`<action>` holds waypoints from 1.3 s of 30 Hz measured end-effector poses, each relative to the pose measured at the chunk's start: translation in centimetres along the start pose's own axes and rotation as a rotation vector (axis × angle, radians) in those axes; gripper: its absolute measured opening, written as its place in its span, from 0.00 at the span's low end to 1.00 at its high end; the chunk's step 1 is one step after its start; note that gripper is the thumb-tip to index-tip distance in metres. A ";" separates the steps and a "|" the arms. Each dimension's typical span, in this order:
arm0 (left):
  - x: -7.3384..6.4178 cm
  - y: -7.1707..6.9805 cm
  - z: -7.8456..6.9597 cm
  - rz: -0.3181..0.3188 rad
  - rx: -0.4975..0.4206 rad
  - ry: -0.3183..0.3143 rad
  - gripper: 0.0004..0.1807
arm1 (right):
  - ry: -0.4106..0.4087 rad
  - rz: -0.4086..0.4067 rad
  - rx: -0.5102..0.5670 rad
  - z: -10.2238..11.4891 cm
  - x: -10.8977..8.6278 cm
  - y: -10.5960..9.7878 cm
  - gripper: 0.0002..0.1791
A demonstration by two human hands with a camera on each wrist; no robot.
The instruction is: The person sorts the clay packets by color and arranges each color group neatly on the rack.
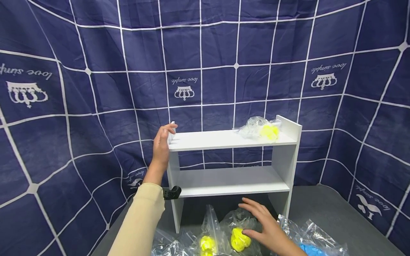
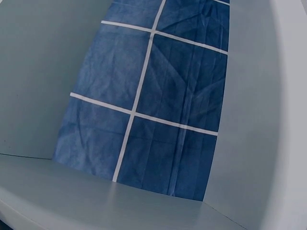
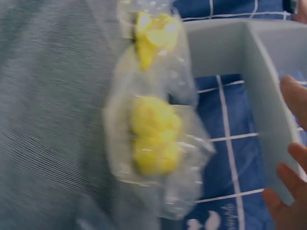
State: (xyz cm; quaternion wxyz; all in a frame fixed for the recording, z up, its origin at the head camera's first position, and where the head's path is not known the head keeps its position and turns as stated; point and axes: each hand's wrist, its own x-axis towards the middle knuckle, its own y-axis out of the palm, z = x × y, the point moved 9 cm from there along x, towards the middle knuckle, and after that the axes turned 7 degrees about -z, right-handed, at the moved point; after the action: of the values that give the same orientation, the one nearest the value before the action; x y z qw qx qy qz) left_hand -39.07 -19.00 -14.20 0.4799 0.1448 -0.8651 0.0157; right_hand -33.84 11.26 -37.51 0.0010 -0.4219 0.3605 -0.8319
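Note:
A white two-tier shelf (image 1: pixel 224 139) stands on a grey table (image 1: pixel 323 206). My left hand (image 1: pixel 162 139) grips the top of its left side panel. My right hand (image 1: pixel 260 219) hovers open, fingers spread, just over a clear bag holding a yellow lump (image 1: pixel 240 239), the thumb near the lump. In the right wrist view that bag (image 3: pixel 153 136) is blurred, with my fingertips (image 3: pixel 293 93) at the right edge. The left wrist view shows only the shelf's boards (image 2: pixel 72 191) and blue cloth; the hand is not in it.
A second bag with a yellow piece (image 1: pixel 207 244) lies left of the first, also in the right wrist view (image 3: pixel 154 31). Another such bag (image 1: pixel 267 131) sits on the top board. A bag with something blue (image 1: pixel 310 249) lies at right. Blue checked cloth (image 1: pixel 224 53) hangs behind.

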 end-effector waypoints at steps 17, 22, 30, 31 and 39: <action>0.0 -0.1 -0.2 -0.005 -0.012 -0.006 0.14 | 0.112 0.330 0.146 -4.1 -3.5 5.9 0.43; 0.0 -0.2 -0.1 -0.007 -0.015 -0.007 0.14 | 0.070 0.332 0.111 -4.6 -3.6 6.4 0.38; 0.2 -0.3 0.1 -0.006 -0.019 -0.007 0.15 | 0.102 0.310 0.084 -5.3 -3.6 6.6 0.35; 0.2 -0.3 0.1 -0.006 -0.017 -0.011 0.14 | 0.106 0.307 0.084 -5.4 -3.7 6.6 0.35; 0.1 -0.1 0.2 0.005 -0.009 -0.028 0.17 | 0.109 0.288 0.101 -5.7 -4.1 6.8 0.33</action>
State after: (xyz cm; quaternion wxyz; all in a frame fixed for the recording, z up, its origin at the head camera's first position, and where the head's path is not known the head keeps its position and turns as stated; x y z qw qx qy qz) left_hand -39.22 -19.17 -14.26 0.4685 0.1407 -0.8721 0.0111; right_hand -37.26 10.87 -46.64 0.1220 -0.3196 0.3747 -0.8617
